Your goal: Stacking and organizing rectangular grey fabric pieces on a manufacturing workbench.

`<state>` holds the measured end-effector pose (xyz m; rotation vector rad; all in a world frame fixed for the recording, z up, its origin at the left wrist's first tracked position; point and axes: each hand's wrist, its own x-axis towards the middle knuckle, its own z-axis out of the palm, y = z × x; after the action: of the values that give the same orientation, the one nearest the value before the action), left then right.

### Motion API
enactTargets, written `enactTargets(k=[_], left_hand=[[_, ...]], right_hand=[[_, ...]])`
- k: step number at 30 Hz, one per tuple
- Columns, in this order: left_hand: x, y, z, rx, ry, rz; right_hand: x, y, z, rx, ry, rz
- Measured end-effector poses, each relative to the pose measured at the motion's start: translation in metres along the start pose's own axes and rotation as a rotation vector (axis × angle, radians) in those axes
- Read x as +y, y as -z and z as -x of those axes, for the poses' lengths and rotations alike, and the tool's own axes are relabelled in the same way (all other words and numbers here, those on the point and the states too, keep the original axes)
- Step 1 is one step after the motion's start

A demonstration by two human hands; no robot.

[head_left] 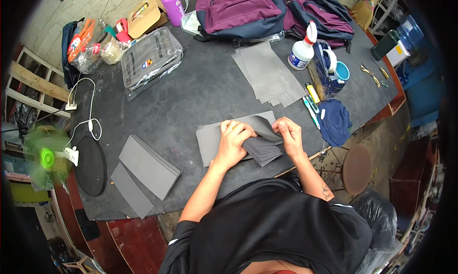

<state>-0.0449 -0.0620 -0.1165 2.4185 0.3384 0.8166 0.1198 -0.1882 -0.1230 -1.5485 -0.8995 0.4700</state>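
Note:
A thick stack of dark grey rectangular pieces point(263, 153) lies fanned at the table's near edge; whether they are cloth or another sheet material I cannot tell. My left hand point(232, 141) is closed on the left end of the stack, fingers curled over it. With a pinch, my right hand point(289, 134) holds the right corner of a lifted grey piece point(264, 127), which bends upward between both hands. Beneath and behind them lie flat lighter grey pieces point(207, 144). The thumb side of my left hand is partly hidden by the stack.
More grey pieces lie at left point(149, 165) and beyond my hands point(274, 76). A white spray bottle point(300, 53), a teal-handled cutter point(311, 112) and a navy cloth point(335, 123) sit at right. Purple backpacks point(243, 11) stand behind. A plastic-wrapped case point(151, 59) and a green fan point(46, 157) are leftward.

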Motion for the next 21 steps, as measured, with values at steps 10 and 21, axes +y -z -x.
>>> enactTargets(k=[10,21], left_hand=[[0.000,0.001,-0.003,0.023,0.008,0.030],[0.003,0.003,-0.004,-0.005,0.024,0.042]], right_hand=[[-0.001,-0.004,-0.001,0.046,-0.077,0.102],[0.002,0.010,-0.016,0.069,-0.215,0.091]])
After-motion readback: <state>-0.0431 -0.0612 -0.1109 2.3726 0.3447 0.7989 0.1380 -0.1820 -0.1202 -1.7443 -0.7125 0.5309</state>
